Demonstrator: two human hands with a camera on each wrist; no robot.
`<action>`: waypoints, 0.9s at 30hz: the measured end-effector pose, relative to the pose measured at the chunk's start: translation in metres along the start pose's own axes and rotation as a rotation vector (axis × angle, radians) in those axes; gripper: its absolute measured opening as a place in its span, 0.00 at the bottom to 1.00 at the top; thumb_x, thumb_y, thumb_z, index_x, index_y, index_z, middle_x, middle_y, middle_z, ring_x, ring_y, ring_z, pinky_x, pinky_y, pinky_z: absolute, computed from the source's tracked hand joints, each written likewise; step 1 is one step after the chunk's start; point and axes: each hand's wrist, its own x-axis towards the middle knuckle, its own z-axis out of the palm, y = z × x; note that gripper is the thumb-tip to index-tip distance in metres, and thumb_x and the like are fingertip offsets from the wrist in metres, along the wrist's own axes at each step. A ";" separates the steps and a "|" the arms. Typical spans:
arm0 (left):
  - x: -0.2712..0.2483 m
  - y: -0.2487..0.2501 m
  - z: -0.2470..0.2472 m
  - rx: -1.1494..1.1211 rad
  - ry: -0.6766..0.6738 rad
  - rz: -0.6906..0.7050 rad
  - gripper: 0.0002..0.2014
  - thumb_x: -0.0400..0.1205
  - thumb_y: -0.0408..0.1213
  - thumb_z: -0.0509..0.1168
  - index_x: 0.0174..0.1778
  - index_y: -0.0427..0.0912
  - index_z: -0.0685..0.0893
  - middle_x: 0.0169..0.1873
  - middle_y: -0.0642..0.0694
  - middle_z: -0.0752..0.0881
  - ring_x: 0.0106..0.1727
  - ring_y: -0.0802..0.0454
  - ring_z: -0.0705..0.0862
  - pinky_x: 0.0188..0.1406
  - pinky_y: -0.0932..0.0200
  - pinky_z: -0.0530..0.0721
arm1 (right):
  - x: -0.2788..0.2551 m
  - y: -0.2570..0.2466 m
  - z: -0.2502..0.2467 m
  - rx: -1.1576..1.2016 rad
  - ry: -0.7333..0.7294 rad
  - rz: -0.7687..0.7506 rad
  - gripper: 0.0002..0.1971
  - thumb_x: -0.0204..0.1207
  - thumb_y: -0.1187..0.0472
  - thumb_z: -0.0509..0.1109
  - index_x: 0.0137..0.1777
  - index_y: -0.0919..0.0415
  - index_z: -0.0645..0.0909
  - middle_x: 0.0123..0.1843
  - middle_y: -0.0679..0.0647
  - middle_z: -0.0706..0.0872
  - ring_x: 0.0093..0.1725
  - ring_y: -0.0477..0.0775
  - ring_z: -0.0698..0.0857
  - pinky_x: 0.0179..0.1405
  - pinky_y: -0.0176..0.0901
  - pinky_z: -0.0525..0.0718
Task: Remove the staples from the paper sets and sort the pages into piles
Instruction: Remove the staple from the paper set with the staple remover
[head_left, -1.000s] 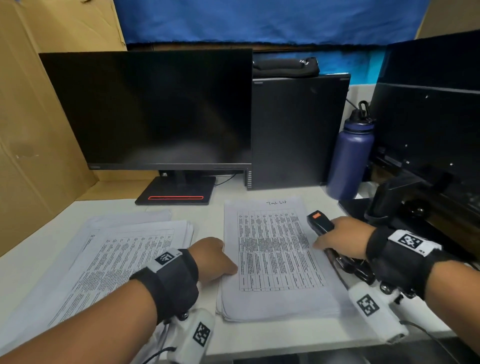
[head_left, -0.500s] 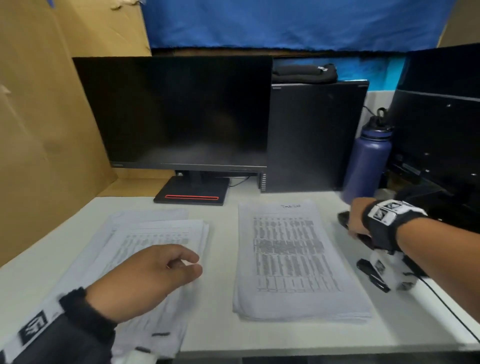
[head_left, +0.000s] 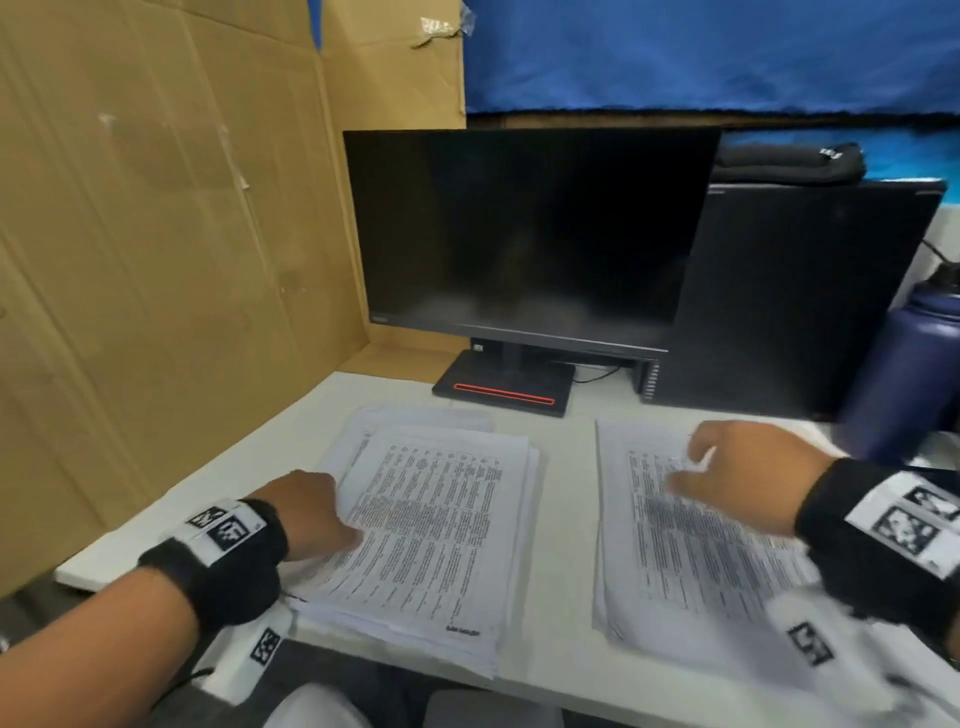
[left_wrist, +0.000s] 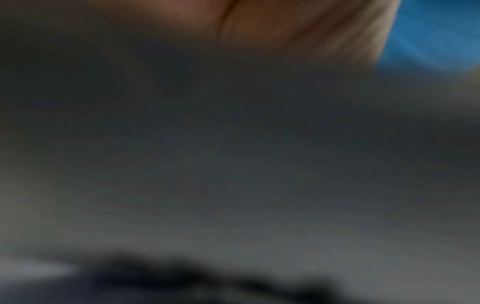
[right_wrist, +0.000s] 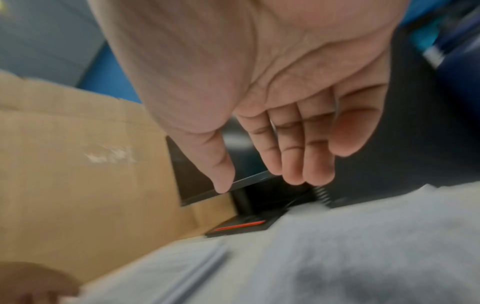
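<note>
Right hand (head_left: 748, 467) just let go of the black tool off to the side and now hovers empty, fingers (right_wrist: 293, 156) loosely straight, over the right pile (head_left: 691, 561) — left hand (head_left: 306, 512) lies on the left pile (head_left: 431, 530), its fingers hidden — so probably between sets, with monitor (head_left: 524, 234) and bottle (head_left: 904, 374) crowding the bench (head_left: 563, 519).

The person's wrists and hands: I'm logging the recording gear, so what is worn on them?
The left hand and right hand are bare, without gloves or sleeves. Each wrist carries a wide black strap with white square-patterned marker tags. A white camera housing with its own black-and-white tag hangs below each wrist. A dark cable trails from the left one.
</note>
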 end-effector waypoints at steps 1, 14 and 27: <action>0.003 -0.002 0.002 -0.025 -0.001 -0.001 0.23 0.75 0.61 0.73 0.56 0.48 0.79 0.51 0.53 0.85 0.51 0.52 0.85 0.47 0.57 0.80 | -0.008 -0.022 0.010 0.089 -0.052 -0.044 0.19 0.74 0.34 0.69 0.50 0.48 0.79 0.49 0.43 0.84 0.44 0.44 0.83 0.46 0.41 0.82; -0.013 -0.015 0.020 -0.636 0.272 0.049 0.09 0.82 0.29 0.68 0.53 0.47 0.82 0.36 0.51 0.81 0.34 0.55 0.78 0.33 0.61 0.72 | 0.006 -0.122 0.097 0.940 -0.405 0.249 0.15 0.72 0.52 0.81 0.43 0.63 0.83 0.35 0.57 0.86 0.33 0.53 0.84 0.32 0.38 0.83; -0.105 0.034 -0.041 -1.518 0.225 0.401 0.16 0.80 0.24 0.69 0.63 0.41 0.84 0.55 0.39 0.94 0.52 0.38 0.94 0.55 0.38 0.88 | -0.029 -0.096 0.007 1.476 0.048 -0.185 0.15 0.84 0.69 0.67 0.67 0.58 0.83 0.59 0.54 0.93 0.58 0.57 0.91 0.63 0.61 0.85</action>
